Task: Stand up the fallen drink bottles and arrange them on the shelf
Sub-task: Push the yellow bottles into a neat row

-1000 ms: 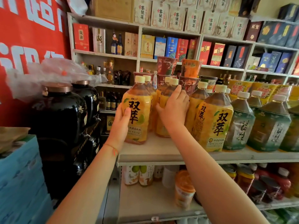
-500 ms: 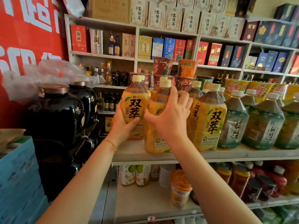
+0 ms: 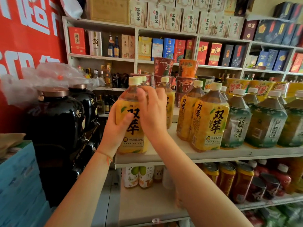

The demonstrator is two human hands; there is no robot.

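Your left hand [image 3: 114, 128] grips the lower left side of a yellow bottle [image 3: 132, 122], fingers curled round its label and thumb pressed on the front. Your right hand [image 3: 151, 112] wraps the same bottle from the right, fingers curled over its shoulder just below the cream cap. The bottle stands upright at the left end of the shelf [image 3: 213, 155], near the front edge, with its label facing you. More caps of the same kind show directly behind it.

Just behind your right hand stands another yellow bottle [image 3: 168, 102], partly hidden. To the right, apart from the held one, two yellow bottles [image 3: 209, 122] stand upright, one beside the other, and green bottles [image 3: 265, 122] continue the row. Black jars [image 3: 55, 118] sit left of the shelf.
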